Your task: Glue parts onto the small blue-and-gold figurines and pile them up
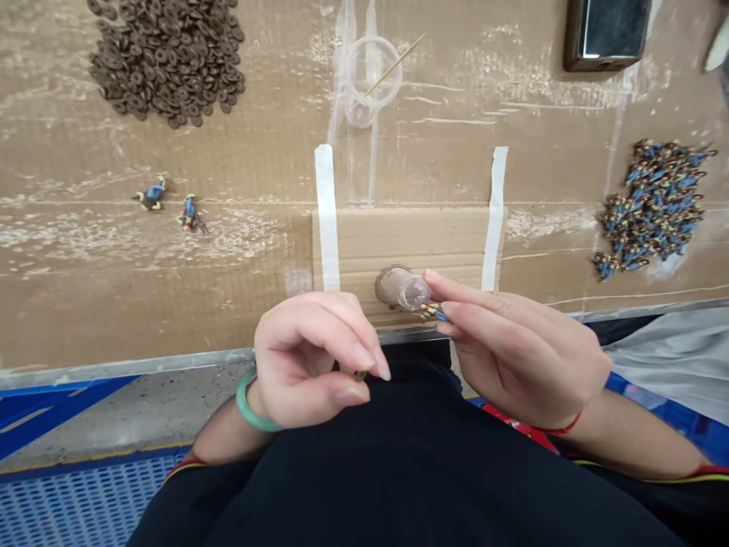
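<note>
Miniature figurine (436, 312), partly blue, pinched between thumb and fingers of right hand (521, 353), just beside clear cylinder (413, 292) above cardboard pad (410, 235); left hand (313, 357) pinching small brown piece (359, 375), mostly hidden; brown ring-shaped discs (171, 64) heaped upper left; two loose figurines (153, 194) below heap; figurine cluster (654, 205) at right.

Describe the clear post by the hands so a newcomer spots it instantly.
On the table, find the cardboard panel with two white tape strips at the near edge. The clear post stands on it, beside the right hand. Unlike the clear dish farther up, it's narrow, with no thin stick across it.
</note>
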### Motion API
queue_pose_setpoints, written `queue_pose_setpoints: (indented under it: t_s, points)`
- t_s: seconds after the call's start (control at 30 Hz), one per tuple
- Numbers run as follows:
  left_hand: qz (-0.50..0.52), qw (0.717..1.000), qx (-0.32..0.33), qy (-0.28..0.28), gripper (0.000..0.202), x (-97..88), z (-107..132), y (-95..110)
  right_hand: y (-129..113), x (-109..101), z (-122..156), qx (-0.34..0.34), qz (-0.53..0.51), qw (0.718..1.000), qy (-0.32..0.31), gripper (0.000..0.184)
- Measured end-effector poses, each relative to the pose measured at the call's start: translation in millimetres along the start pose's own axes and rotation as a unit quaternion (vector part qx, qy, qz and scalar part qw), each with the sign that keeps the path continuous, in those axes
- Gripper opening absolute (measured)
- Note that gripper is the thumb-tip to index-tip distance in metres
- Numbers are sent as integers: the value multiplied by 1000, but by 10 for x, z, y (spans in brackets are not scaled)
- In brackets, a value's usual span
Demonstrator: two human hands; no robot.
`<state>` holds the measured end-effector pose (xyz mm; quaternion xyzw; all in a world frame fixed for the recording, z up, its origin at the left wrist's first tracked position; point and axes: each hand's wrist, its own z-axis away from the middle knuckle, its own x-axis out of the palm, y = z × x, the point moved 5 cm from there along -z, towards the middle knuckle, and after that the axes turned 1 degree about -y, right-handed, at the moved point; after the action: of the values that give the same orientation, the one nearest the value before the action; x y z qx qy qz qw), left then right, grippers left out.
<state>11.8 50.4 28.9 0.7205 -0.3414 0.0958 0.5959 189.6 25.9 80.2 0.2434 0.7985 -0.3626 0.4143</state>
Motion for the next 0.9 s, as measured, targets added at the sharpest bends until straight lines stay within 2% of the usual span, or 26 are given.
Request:
queue_pose_setpoints:
  t_s: [0.53, 0.73, 0.9]
  points:
    - [-1, 1000, 0, -14, 19, 2, 14, 33, -72, -15, -59, 14, 11, 1000, 1, 19]
    - [-17, 1000, 1, -21, 20, -2, 6, 52, -62, -16, -26, 32, 7, 999, 21, 20]
    - [-21, 999, 5, -24, 18, -6, 3, 52, -77, -13, -70, 12, 4, 1000, -11, 15]
